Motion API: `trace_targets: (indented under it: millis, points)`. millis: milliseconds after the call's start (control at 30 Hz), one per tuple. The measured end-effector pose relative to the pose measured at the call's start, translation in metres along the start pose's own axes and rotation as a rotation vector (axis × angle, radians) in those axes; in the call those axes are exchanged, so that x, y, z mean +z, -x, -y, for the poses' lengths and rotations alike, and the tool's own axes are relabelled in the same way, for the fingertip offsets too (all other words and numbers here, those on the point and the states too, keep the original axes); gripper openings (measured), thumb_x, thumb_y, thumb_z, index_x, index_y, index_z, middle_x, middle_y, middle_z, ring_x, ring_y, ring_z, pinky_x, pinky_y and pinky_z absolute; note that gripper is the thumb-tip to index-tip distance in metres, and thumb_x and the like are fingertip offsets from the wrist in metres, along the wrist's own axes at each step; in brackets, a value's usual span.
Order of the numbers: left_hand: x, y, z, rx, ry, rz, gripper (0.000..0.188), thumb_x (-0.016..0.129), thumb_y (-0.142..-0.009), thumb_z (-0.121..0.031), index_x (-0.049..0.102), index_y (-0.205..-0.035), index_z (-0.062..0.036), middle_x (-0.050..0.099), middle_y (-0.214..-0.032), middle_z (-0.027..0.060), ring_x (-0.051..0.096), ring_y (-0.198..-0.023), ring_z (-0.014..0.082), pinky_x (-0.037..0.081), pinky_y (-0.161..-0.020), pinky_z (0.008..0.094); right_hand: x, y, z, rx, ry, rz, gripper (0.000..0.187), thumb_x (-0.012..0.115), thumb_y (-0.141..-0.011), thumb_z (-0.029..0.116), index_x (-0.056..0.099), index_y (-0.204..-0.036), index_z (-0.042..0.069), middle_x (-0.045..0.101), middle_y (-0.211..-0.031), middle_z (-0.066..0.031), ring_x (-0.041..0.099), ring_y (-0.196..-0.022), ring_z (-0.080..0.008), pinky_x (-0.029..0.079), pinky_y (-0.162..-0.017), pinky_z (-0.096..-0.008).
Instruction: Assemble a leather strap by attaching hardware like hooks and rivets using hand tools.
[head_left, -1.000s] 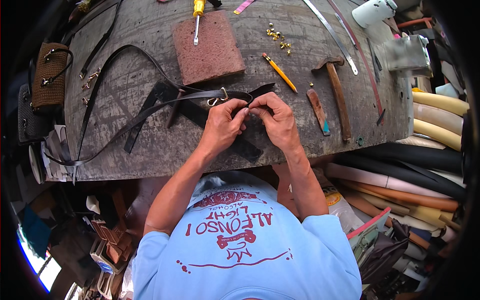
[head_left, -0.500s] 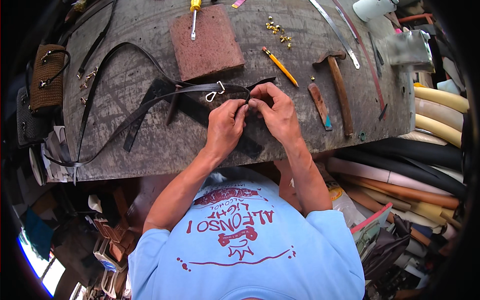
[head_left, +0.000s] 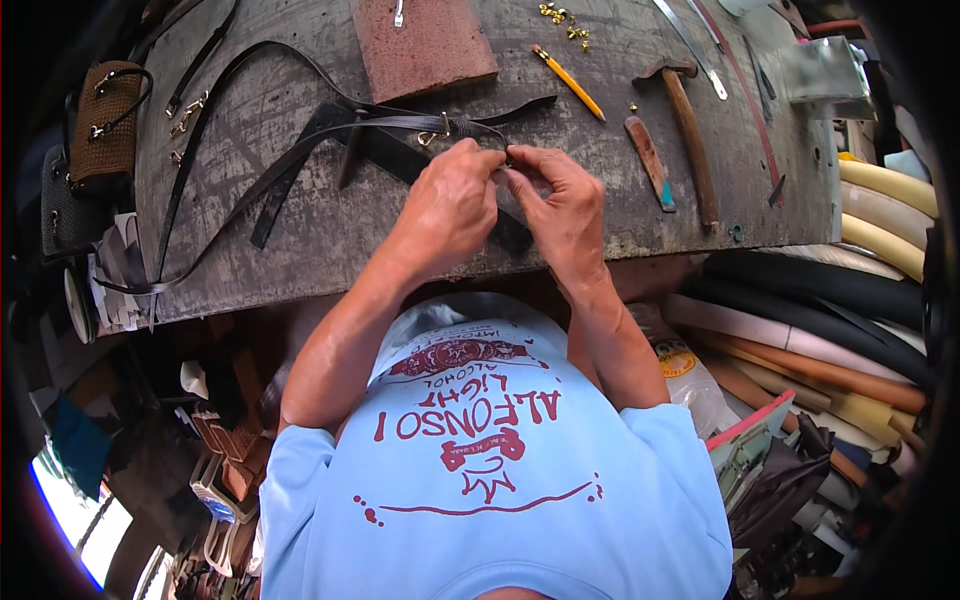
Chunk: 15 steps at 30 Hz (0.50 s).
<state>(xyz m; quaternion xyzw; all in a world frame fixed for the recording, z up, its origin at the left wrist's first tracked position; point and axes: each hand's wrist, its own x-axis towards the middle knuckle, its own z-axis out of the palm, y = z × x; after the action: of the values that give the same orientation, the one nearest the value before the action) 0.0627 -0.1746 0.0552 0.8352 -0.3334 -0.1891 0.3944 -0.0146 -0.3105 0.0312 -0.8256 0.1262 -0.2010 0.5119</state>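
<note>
My left hand (head_left: 455, 200) and my right hand (head_left: 562, 205) meet over the bench, both closed in a pinch on a bent part of a long black leather strap (head_left: 225, 232). The fingers hide most of the pinched spot, where something small and dark shows. Just beyond my left hand, a silver metal clasp (head_left: 427, 136) hangs on the strap. From there the strap loops across the bench to the left. A pointed black strap end (head_left: 527, 108) lies past my fingertips. Under the strap, wide black strips (head_left: 385, 156) lie crossed.
A reddish stone block (head_left: 425, 55) stands at the back, with brass rivets (head_left: 577, 34) to its right. A pencil (head_left: 570, 84), a wooden-handled blade (head_left: 650, 165) and a hammer (head_left: 690, 145) lie right. Material rolls (head_left: 810, 300) flank the bench; woven bags (head_left: 103, 125) sit left.
The whole view has shifted, so the bench sits higher in the picture. My left hand has turned, its back now facing up. The pointed strap end shows more fully beyond my fingers.
</note>
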Motion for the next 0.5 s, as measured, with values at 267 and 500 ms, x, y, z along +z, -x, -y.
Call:
trace_targets:
  millis: [267,500]
  points:
    - [0.0,0.0,-0.004,0.221,-0.108,-0.335,0.023,0.063,-0.081,0.0,0.066,-0.103,-0.0047,0.06,-0.107,0.012,0.057,-0.107,0.0302,0.047,-0.089,0.0404,-0.015,0.009,-0.002,0.192,-0.144,0.001,0.014,0.066,-0.09,0.001,0.072,-0.103,-0.001,0.07,-0.094,-0.0088,0.068,-0.081,-0.0115,0.055,-0.07,-0.0243]
    - [0.011,-0.003,0.029,0.296,0.048,-0.006,0.027,0.065,-0.086,-0.006,0.061,-0.113,-0.0056,0.063,-0.114,0.0122,0.056,-0.113,0.0304,0.039,-0.101,0.0416,-0.016,0.012,0.003,0.303,-0.368,0.071,0.022,0.062,-0.093,0.001,0.065,-0.114,-0.003,0.067,-0.101,-0.006,0.066,-0.082,-0.0111,0.055,-0.072,-0.0233]
